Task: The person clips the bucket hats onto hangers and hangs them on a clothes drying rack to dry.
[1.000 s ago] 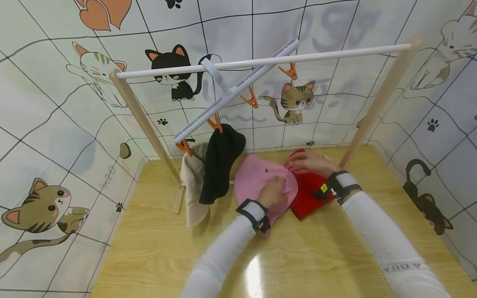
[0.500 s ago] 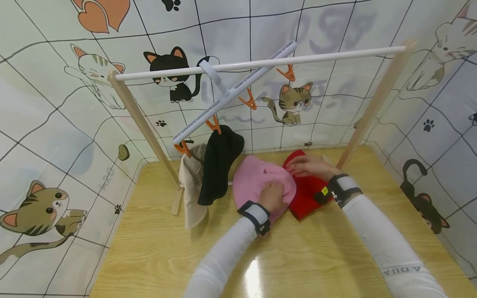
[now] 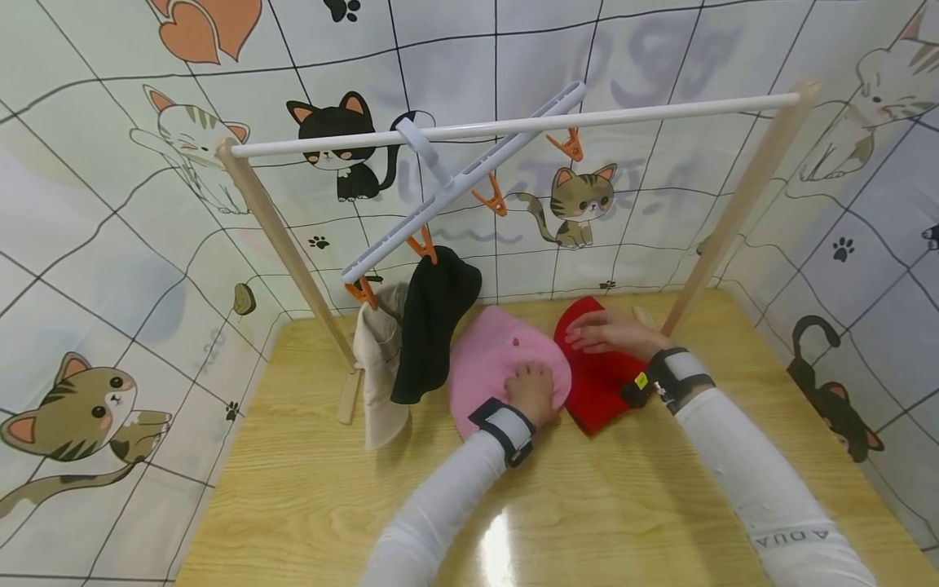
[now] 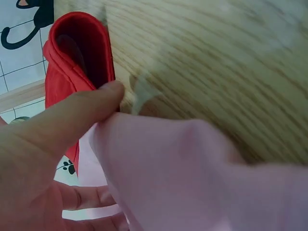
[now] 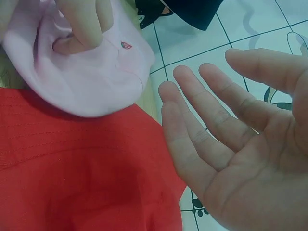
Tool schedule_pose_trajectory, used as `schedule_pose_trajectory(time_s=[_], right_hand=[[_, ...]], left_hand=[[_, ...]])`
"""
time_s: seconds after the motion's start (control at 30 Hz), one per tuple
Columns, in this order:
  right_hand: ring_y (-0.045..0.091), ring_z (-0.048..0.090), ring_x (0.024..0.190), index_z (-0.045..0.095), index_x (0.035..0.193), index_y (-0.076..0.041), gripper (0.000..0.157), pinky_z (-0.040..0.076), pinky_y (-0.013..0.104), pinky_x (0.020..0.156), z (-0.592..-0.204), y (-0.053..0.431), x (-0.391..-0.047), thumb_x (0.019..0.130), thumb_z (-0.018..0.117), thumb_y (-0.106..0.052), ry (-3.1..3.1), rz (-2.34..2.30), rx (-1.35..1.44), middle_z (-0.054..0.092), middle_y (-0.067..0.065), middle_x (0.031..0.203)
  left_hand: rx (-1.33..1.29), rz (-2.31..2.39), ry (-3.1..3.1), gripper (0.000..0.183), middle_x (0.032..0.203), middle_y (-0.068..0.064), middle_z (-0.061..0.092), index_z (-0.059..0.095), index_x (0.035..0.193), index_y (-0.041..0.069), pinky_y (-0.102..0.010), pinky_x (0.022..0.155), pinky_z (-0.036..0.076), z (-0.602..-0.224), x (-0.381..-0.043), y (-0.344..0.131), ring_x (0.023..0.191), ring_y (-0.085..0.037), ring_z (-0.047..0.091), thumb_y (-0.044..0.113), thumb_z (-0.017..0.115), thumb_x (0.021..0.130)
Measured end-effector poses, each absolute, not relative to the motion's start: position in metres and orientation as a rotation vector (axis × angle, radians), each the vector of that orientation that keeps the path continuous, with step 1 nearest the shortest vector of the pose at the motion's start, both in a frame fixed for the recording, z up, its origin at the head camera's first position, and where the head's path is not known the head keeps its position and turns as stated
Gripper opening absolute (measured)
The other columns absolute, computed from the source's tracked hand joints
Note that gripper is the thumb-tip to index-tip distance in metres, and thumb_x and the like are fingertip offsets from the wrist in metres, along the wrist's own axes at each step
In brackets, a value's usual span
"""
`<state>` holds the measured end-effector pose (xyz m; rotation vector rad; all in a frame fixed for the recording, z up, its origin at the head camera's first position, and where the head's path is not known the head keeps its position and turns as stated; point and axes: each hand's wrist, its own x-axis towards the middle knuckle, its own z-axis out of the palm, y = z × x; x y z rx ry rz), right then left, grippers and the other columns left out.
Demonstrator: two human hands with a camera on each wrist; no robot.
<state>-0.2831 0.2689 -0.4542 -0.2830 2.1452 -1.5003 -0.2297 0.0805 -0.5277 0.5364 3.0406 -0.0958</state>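
My left hand (image 3: 534, 395) grips the pink bucket hat (image 3: 477, 367), which lies on the table below the hanger. In the left wrist view the thumb and fingers close around the pink cloth (image 4: 159, 159). A small strawberry mark (image 5: 126, 45) shows on this hat in the right wrist view. To its right lies the red bucket hat (image 3: 597, 399), folded flat, with its opening (image 4: 82, 43) visible in the left wrist view. Just above the red hat is my right hand (image 3: 614, 334), palm bare and fingers spread, holding nothing.
A pale blue hanger (image 3: 455, 187) hangs slanted from the white rod (image 3: 623, 118) on wooden posts. Orange clips hold a beige hat (image 3: 381, 383) and a black hat (image 3: 429, 342); two other clips (image 3: 493, 196) hang bare. The wooden table (image 3: 623, 514) extends toward me.
My left hand has shifted the pink hat slightly left, away from the red hat, and its dangling lower part is drawn in. My right hand has come off the pink hat's edge.
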Motion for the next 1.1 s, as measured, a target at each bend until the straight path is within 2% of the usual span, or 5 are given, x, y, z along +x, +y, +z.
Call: schedule_pose_trajectory(time_s=[0.1,0.37,0.53,0.93,1.1], right_hand=[[0.045,0.05,0.119,0.043,0.134,0.009,0.046,0.038,0.054,0.099,-0.456,0.268,-0.284,0.094,0.058,-0.009,2.15,-1.493,-0.294,0.052,0.03,0.129],[0.048,0.046,0.121,0.043,0.134,0.009,0.046,0.036,0.054,0.101,-0.46,0.268,-0.285,0.094,0.058,-0.007,2.116,-1.512,-0.263,0.054,0.028,0.128],[0.045,0.049,0.12,0.044,0.133,0.009,0.046,0.039,0.051,0.099,-0.461,0.268,-0.285,0.094,0.059,-0.008,2.122,-1.496,-0.272,0.055,0.026,0.126],[0.043,0.051,0.119,0.045,0.132,0.009,0.045,0.039,0.051,0.1,-0.461,0.267,-0.283,0.094,0.058,-0.01,2.117,-1.482,-0.275,0.053,0.028,0.128],[0.042,0.051,0.118,0.044,0.132,0.009,0.046,0.038,0.052,0.1,-0.463,0.267,-0.283,0.094,0.058,-0.011,2.116,-1.457,-0.297,0.054,0.027,0.127]], left_hand=[[0.503,-0.149,3.015,0.065,0.104,-0.006,0.053,0.056,0.118,0.013,-0.037,0.064,0.046,-0.526,-0.229,0.079,0.094,-0.02,0.051,0.053,0.078,0.072],[0.478,-0.177,3.071,0.037,0.1,-0.006,0.055,0.059,0.111,0.011,-0.036,0.063,0.044,-0.527,-0.224,0.074,0.091,-0.021,0.053,0.034,0.07,0.084],[0.501,-0.168,3.118,0.025,0.094,-0.006,0.056,0.061,0.106,0.011,-0.035,0.06,0.045,-0.53,-0.223,0.07,0.084,-0.02,0.055,0.024,0.067,0.086],[0.559,0.021,3.022,0.027,0.091,-0.007,0.056,0.06,0.101,0.008,-0.037,0.06,0.051,-0.525,-0.228,0.059,0.079,-0.022,0.062,0.018,0.074,0.08],[0.595,0.103,2.981,0.023,0.09,-0.007,0.057,0.06,0.098,0.007,-0.037,0.06,0.052,-0.523,-0.231,0.055,0.079,-0.022,0.062,0.018,0.073,0.082]])
